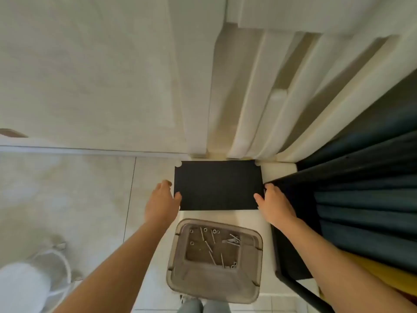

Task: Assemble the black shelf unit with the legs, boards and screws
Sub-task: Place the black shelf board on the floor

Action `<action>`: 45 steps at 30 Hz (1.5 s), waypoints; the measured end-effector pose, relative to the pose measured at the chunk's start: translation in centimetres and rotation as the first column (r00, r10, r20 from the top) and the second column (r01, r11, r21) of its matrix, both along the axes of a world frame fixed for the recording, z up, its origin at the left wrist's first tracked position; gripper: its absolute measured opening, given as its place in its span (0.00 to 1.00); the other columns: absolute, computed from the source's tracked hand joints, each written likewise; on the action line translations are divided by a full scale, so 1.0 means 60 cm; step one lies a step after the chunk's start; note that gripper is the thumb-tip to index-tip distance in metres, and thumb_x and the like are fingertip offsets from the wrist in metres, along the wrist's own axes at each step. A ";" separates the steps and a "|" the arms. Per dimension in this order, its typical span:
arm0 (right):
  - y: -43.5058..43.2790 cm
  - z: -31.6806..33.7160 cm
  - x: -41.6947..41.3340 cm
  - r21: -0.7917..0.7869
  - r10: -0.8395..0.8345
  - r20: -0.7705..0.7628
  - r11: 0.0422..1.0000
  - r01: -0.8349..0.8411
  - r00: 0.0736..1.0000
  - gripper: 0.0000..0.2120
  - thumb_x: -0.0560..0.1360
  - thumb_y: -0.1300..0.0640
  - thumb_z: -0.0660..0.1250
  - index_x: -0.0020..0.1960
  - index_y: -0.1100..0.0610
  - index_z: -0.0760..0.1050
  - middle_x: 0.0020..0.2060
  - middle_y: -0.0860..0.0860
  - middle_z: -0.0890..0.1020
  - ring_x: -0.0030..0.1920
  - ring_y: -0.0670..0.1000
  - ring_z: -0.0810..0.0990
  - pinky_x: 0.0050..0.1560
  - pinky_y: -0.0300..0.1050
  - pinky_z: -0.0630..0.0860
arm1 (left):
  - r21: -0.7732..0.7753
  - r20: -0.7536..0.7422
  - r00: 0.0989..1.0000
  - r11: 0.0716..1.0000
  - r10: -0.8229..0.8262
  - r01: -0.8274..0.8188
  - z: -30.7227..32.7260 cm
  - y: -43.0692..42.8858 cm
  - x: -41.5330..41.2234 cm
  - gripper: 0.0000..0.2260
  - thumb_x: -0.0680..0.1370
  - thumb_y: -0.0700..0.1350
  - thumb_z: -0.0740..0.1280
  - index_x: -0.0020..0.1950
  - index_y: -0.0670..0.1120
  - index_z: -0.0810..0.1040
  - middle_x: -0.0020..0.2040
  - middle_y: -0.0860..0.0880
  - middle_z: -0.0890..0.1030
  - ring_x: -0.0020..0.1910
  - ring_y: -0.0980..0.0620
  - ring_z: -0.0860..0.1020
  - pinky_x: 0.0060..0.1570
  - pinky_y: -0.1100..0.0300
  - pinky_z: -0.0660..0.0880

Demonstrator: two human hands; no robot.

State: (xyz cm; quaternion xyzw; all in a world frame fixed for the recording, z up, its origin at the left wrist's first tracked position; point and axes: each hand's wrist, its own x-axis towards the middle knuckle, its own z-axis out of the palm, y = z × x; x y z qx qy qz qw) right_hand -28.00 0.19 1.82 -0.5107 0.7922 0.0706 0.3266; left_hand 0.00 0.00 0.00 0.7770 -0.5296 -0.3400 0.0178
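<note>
One black board (217, 185), fingers of left hand (161, 203) and right hand (275, 203) clamped on its ends.

Flat black board (217, 185) with notched corners, screws (211, 247) loose in clear tub (214, 288) nearer

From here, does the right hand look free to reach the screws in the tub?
Probably yes, once it lets go. The right hand is holding the black board's edge; the screws lie in the open tub just below, with nothing over them.
</note>
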 end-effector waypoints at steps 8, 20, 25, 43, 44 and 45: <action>-0.019 -0.076 -0.005 0.071 -0.223 0.046 0.973 0.219 0.974 0.27 0.81 0.46 0.62 0.72 0.62 0.64 0.66 0.59 0.73 0.63 0.58 0.76 0.53 0.47 0.73 | 0.252 -0.280 0.876 0.911 0.392 -0.327 -0.097 -0.038 -0.026 0.25 0.82 0.52 0.66 0.74 0.41 0.64 0.67 0.41 0.75 0.57 0.43 0.76 0.53 0.51 0.74; -0.024 -0.115 0.013 0.070 -0.247 -0.008 0.966 0.247 0.969 0.24 0.80 0.46 0.64 0.66 0.64 0.69 0.63 0.60 0.74 0.61 0.59 0.76 0.57 0.51 0.78 | 0.321 -0.395 0.736 0.833 0.550 -0.451 -0.144 -0.041 -0.033 0.24 0.82 0.52 0.67 0.72 0.41 0.65 0.61 0.44 0.75 0.55 0.46 0.75 0.52 0.53 0.72; -0.010 -0.121 0.013 0.027 -0.155 0.030 0.988 0.154 0.988 0.24 0.79 0.46 0.65 0.67 0.62 0.68 0.61 0.58 0.75 0.59 0.56 0.77 0.55 0.48 0.79 | 0.311 -0.367 0.724 0.811 0.584 -0.497 -0.152 -0.021 -0.020 0.24 0.81 0.51 0.68 0.70 0.41 0.64 0.60 0.44 0.73 0.54 0.46 0.75 0.50 0.52 0.73; -0.028 -0.152 0.045 0.185 -0.405 0.260 0.912 0.366 0.877 0.38 0.70 0.37 0.72 0.71 0.58 0.67 0.64 0.58 0.73 0.58 0.59 0.78 0.56 0.58 0.80 | 0.258 -0.490 0.614 0.776 0.619 -0.576 -0.139 0.011 0.047 0.22 0.81 0.48 0.69 0.72 0.46 0.66 0.62 0.49 0.76 0.56 0.47 0.77 0.45 0.58 0.75; -0.032 -0.148 0.054 0.187 -0.403 0.270 0.913 0.363 0.875 0.38 0.70 0.37 0.72 0.71 0.58 0.67 0.64 0.58 0.73 0.58 0.58 0.78 0.56 0.58 0.80 | 0.245 -0.495 0.609 0.773 0.619 -0.586 -0.130 0.010 0.055 0.22 0.80 0.48 0.69 0.72 0.47 0.67 0.62 0.49 0.76 0.56 0.47 0.77 0.46 0.57 0.75; -0.034 -0.142 0.063 0.196 -0.403 0.281 0.912 0.359 0.871 0.37 0.71 0.38 0.72 0.70 0.59 0.67 0.64 0.57 0.73 0.59 0.58 0.78 0.57 0.58 0.80 | 0.234 -0.498 0.606 0.769 0.620 -0.595 -0.122 0.010 0.065 0.22 0.80 0.48 0.69 0.72 0.47 0.67 0.62 0.49 0.76 0.56 0.47 0.77 0.48 0.55 0.76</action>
